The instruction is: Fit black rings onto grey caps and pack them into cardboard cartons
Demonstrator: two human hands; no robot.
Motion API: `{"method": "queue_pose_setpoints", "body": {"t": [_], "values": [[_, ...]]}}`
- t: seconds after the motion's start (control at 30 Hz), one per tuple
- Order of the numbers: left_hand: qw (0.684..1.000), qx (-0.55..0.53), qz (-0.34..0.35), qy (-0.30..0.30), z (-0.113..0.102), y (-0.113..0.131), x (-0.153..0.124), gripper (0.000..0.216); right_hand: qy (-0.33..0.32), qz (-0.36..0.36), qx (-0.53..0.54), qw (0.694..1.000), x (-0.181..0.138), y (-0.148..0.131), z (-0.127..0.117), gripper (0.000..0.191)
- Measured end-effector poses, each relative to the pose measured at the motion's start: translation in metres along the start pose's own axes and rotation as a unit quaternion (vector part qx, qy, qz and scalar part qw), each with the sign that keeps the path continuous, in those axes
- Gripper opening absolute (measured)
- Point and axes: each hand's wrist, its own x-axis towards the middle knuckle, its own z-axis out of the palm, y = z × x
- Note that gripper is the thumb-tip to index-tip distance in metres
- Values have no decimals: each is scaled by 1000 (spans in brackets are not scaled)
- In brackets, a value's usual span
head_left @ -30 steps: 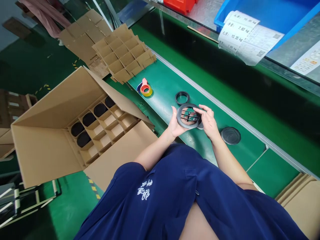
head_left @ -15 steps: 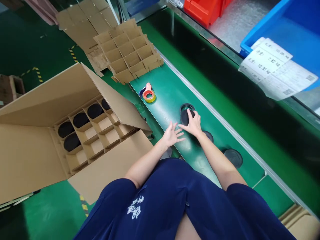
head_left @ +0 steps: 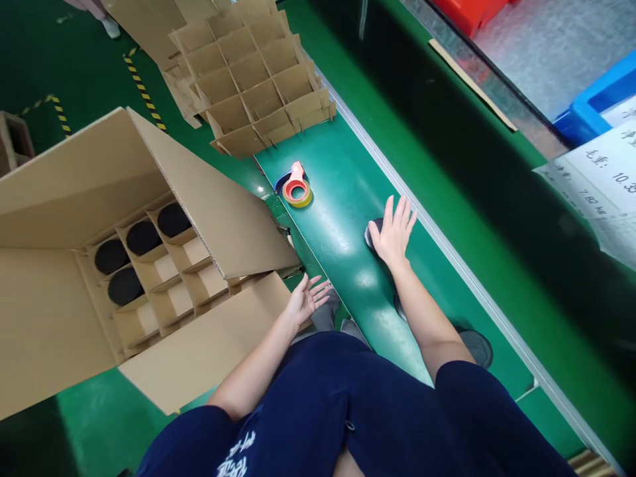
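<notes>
My right hand (head_left: 394, 235) lies flat, fingers stretched, over a round black piece (head_left: 373, 233) on the green work surface (head_left: 342, 218); most of that piece is hidden under the palm. Beneath my right forearm another black piece (head_left: 399, 306) shows only its edge. Farther down the surface rests a third round black piece (head_left: 477, 347), partly covered by the arm. My left hand (head_left: 305, 301) hovers near the surface's left edge, palm up and fingers apart, with nothing in it. To its left stands an open carton (head_left: 213, 205) with several round black pieces (head_left: 143, 237) in its divider cells.
A tape dispenser (head_left: 298, 189) lies toward the far end of the green surface. Behind it rests a cardboard divider grid (head_left: 253, 86). On the right are a blue bin (head_left: 591, 112) with paper labels (head_left: 609, 169) and a red bin (head_left: 470, 12). A person's foot (head_left: 110, 26) shows at top left.
My right hand has gone from gripping the black piece's rim to lying flat over it. My left hand has drawn back, left and toward my body. The camera view has shifted.
</notes>
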Motion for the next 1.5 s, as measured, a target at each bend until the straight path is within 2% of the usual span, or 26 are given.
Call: {"method": "queue_pose_setpoints", "body": {"t": [0.07, 0.13, 0.17, 0.23, 0.3, 0.33, 0.37, 0.4, 0.43, 0.47, 0.5, 0.53, 0.57, 0.6, 0.67, 0.73, 0.8, 0.87, 0.93, 1.0, 1.07, 1.17, 1.23, 1.3, 1.4, 1.5], "values": [[999, 40, 9, 22, 7, -2, 6, 46, -27, -4, 3, 1000, 5, -6, 7, 78], [987, 147, 68, 24, 25, 0, 19, 45, -70, -4, 9, 997, 6, -3, 12, 75], [971, 208, 113, 17, 38, 2, 28, 43, -78, 2, 14, 997, 3, 3, 11, 74], [933, 298, 204, -5, 75, 4, 46, 36, -49, 43, 23, 998, -15, 20, 0, 73], [873, 383, 299, -54, 119, 3, 61, 45, 6, 109, 30, 994, -56, 39, -21, 75], [815, 452, 351, -90, 142, -1, 65, 58, 30, 146, 34, 988, -84, 47, -32, 78], [721, 550, 403, -125, 164, -6, 69, 74, 24, 162, 37, 986, -116, 54, -41, 80], [623, 643, 422, -140, 184, -11, 73, 91, -4, 161, 36, 986, -149, 61, -46, 82], [531, 725, 413, -147, 201, -17, 79, 102, -42, 147, 30, 988, -179, 69, -46, 87], [458, 787, 389, -141, 216, -21, 87, 106, -79, 132, 19, 988, -204, 78, -40, 93], [412, 831, 354, -117, 227, -23, 97, 105, -107, 122, 7, 987, -224, 85, -31, 101], [388, 855, 331, -89, 234, -24, 105, 102, -113, 119, 1, 986, -238, 91, -21, 107], [383, 865, 318, -67, 236, -25, 111, 101, -113, 122, 1, 986, -246, 94, -10, 111], [391, 866, 308, -49, 234, -27, 112, 101, -111, 126, 1, 986, -251, 94, -2, 114], [430, 841, 325, -41, 213, -37, 95, 103, -105, 133, 7, 986, -254, 89, 7, 116], [469, 797, 375, -61, 173, -53, 60, 106, -104, 132, 11, 986, -253, 86, 7, 116], [494, 749, 434, -79, 118, -65, 16, 108, -99, 132, 15, 986, -252, 88, 4, 115], [520, 707, 477, -50, 53, -68, -25, 108, -92, 137, 19, 986, -251, 94, 2, 113], [548, 667, 504, 43, -12, -58, -60, 109, -93, 141, 25, 985, -246, 95, 3, 115], [569, 619, 511, 179, -72, -33, -89, 107, -94, 123, 40, 987, -238, 85, 4, 120], [589, 561, 486, 319, -125, 4, -113, 104, -86, 47, 69, 993, -228, 57, 4, 122], [610, 490, 422, 459, -190, 70, -137, 101, -77, -154, 115, 978, -213, -24, 2, 114], [614, 481, 394, 486, -226, 113, -143, 100, -83, -272, 125, 950, -202, -98, 4, 108], [618, 497, 374, 481, -259, 151, -140, 98, -88, -351, 121, 924, -185, -184, 10, 106], [617, 529, 358, 460, -302, 199, -122, 98, -97, -396, 108, 907, -141, -317, 33, 107], [605, 558, 362, 437, -336, 234, -99, 98, -114, -373, 65, 918, -80, -431, 72, 111]]}}
